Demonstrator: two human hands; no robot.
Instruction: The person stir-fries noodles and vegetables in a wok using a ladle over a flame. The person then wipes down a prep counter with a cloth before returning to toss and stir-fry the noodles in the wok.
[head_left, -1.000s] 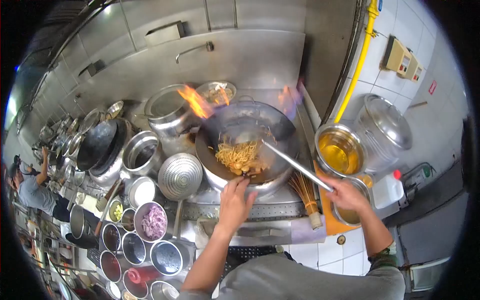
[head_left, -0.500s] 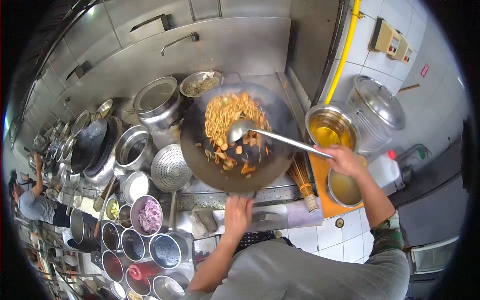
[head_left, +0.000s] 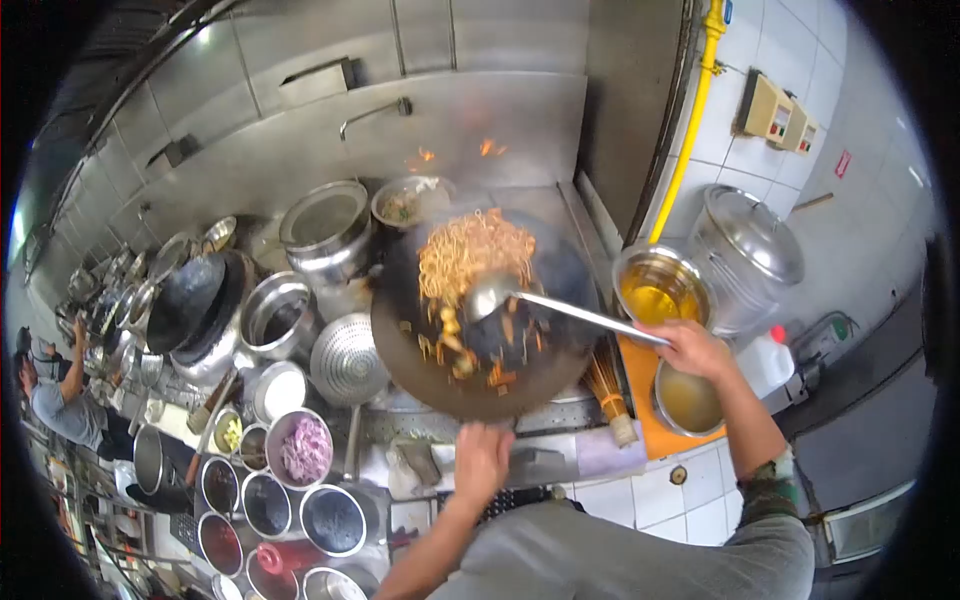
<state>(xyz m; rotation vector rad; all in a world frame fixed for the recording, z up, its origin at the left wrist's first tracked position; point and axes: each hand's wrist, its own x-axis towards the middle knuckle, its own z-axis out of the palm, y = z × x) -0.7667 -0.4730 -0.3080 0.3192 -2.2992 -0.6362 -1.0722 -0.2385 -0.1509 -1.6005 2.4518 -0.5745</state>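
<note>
My left hand [head_left: 484, 462] is closed at the near rim of the dark wok [head_left: 440, 385], where its handle is hidden under the fingers. Noodles [head_left: 465, 255] lie heaped toward the far side of the wok, with vegetable pieces scattered nearer. The fingers of my right hand [head_left: 685, 348] wrap round the end of a long metal ladle [head_left: 590, 315], whose bowl rests among the food. Small orange flames show behind the wok.
A perforated skimmer [head_left: 349, 358] and a bowl of sliced purple onion [head_left: 304, 449] are left of the wok. A bamboo brush [head_left: 607, 392] and a pot of yellow oil [head_left: 660, 290] are right. Another person [head_left: 65, 405] stands far left.
The noodles have bunched toward the wok's far side, and flames have appeared behind it. The whole scene sits lower in view. Both hands keep their grips.
</note>
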